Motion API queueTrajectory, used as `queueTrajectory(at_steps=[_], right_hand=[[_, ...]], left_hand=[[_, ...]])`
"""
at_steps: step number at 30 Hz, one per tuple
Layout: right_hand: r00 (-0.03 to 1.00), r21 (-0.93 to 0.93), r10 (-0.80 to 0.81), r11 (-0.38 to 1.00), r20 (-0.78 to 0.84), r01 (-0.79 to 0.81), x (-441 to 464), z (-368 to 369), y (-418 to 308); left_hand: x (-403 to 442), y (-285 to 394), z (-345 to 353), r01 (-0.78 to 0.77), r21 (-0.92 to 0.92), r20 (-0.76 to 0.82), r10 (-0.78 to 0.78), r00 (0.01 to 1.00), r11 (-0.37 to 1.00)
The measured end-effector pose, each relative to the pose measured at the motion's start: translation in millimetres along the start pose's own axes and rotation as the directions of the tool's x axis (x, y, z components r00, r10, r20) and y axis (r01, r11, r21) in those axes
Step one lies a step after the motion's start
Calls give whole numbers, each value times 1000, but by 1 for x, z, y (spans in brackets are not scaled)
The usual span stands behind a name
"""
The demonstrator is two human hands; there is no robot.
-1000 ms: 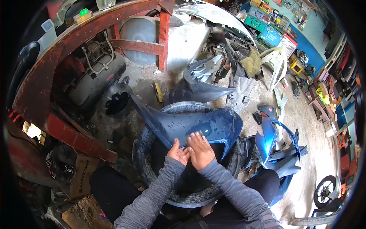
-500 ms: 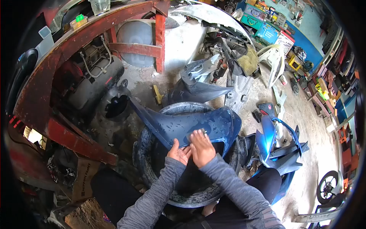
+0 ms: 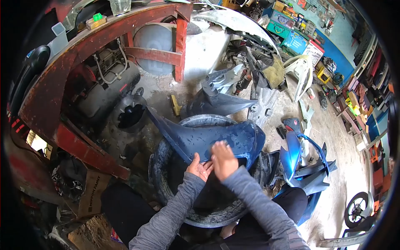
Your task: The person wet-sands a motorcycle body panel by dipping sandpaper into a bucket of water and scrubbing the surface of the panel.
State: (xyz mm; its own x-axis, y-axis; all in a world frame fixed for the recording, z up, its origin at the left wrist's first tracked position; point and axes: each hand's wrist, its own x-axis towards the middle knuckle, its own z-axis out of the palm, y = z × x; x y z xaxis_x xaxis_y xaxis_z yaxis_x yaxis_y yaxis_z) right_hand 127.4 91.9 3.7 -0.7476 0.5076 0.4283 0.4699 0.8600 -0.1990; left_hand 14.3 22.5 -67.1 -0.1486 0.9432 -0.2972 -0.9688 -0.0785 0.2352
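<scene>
A wet dark blue motorcycle body panel (image 3: pixel 200 135) lies tilted across the far part of a round black tub (image 3: pixel 160 187), with droplets on its surface. My left hand (image 3: pixel 201 168) is at the panel's near edge, palm up. Its thumb rests against the edge and the fingers reach toward the underside, where the tips are partly hidden. Over the panel's lower middle, my right hand (image 3: pixel 224 160) lies palm down. Motion smears its fingers, and whatever may be under them is hidden. Dark liquid seems to fill the tub below.
On the left stand a red wooden bench (image 3: pixel 91 37) and an air compressor (image 3: pixel 108 89). Beyond the tub lie a grey body panel (image 3: pixel 218 100) and a yellow-handled tool (image 3: pixel 175 105). Shiny blue fairings (image 3: pixel 293 150) sit close on the right. A cardboard box (image 3: pixel 93 193) is by my left knee.
My right hand has shifted slightly right across the panel and is more blurred. My left hand keeps its place at the edge. The whole view has shifted slightly.
</scene>
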Motion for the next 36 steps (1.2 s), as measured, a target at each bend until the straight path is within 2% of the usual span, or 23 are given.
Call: queueTrajectory(at_steps=[1, 2, 4, 6, 8, 9, 13, 14, 16, 17, 18, 20, 22, 24, 25, 27, 28, 30, 31, 32, 34, 35, 36], right_hand=[[997, 156, -51, 986, -58, 60, -15, 3, -3], [997, 158, -46, 986, -62, 56, -20, 4, 2], [989, 63, 94, 994, -113, -87, -18, 3, 16], [984, 85, 139, 988, -112, -130, -8, 9, 18], [999, 5, -32, 999, -14, 32, -3, 11, 3], [996, 152, -55, 986, -72, 66, -16, 9, -5], [992, 86, 57, 995, -116, -47, -7, 20, 19], [991, 52, 36, 998, -125, -30, -3, 23, 14], [996, 136, -76, 987, -44, 82, -17, 17, -5], [993, 199, -104, 973, -64, 115, -29, 16, -12], [993, 199, -99, 974, -70, 111, -37, 11, -15], [999, 390, -22, 920, -36, 34, -50, -3, -13], [990, 432, 123, 898, -73, -79, -59, -1, -7], [884, 507, 427, 729, 188, -460, -73, 2, -3], [881, 507, 432, 725, 192, -466, -79, 8, -1], [656, 346, 654, 558, 377, -754, -91, 35, 11], [654, 346, 654, 555, 380, -756, -97, 48, 18], [327, 282, 633, 176, 701, -943, -110, 74, 34], [354, 324, 583, 160, 731, -932, -113, 75, 32], [353, 323, 581, 160, 733, -933, -113, 75, 32], [305, 110, 567, 353, 765, -929, -113, 72, 32], [303, 109, 565, 350, 767, -930, -115, 78, 34], [433, 46, 575, 565, 694, -824, -118, 87, 37]], left_hand=[[1, 2, -7, 25, 9, -7, -25, 1000, 1000], [-4, 5, 0, 28, 16, -8, -28, 1000, 999], [-10, 4, 16, -17, 24, -58, 18, 998, 1000], [-10, -2, 13, -33, 24, -79, 35, 996, 999], [0, 0, 1, 6, -20, -15, -6, 1000, 1000], [0, 0, -5, 9, -28, -30, -10, 999, 1000], [-6, -1, 0, 15, -21, 12, -15, 1000, 1000], [-2, -4, -11, 17, -29, 9, -17, 1000, 999], [12, -2, -34, 110, -201, 27, -107, 994, 973], [9, -3, -32, 10, -102, -17, -12, 1000, 995], [7, -1, -28, 14, -95, -15, -15, 1000, 995], [1, 3, -20, 24, 0, -31, -24, 999, 1000], [-2, 2, -21, -4, 69, -115, 12, 993, 998], [-1, 4, -29, 57, 187, -259, -7, 966, 981], [-3, 3, -30, 70, 230, -288, -1, 958, 971], [-6, 4, -36, 83, 263, -318, 5, 948, 961], [-6, 4, -40, 91, 295, -343, 17, 939, 951], [-4, 5, -46, 81, 277, -390, 35, 920, 957], [-5, 6, -47, 81, 316, -407, 58, 912, 945], [-5, 8, -49, 83, 354, -423, 81, 903, 932], [-4, 10, -51, 78, 353, -430, 87, 899, 933], [-4, 9, -53, 50, 375, -433, 127, 892, 926], [-3, 8, -55, 23, 397, -436, 167, 884, 917]])
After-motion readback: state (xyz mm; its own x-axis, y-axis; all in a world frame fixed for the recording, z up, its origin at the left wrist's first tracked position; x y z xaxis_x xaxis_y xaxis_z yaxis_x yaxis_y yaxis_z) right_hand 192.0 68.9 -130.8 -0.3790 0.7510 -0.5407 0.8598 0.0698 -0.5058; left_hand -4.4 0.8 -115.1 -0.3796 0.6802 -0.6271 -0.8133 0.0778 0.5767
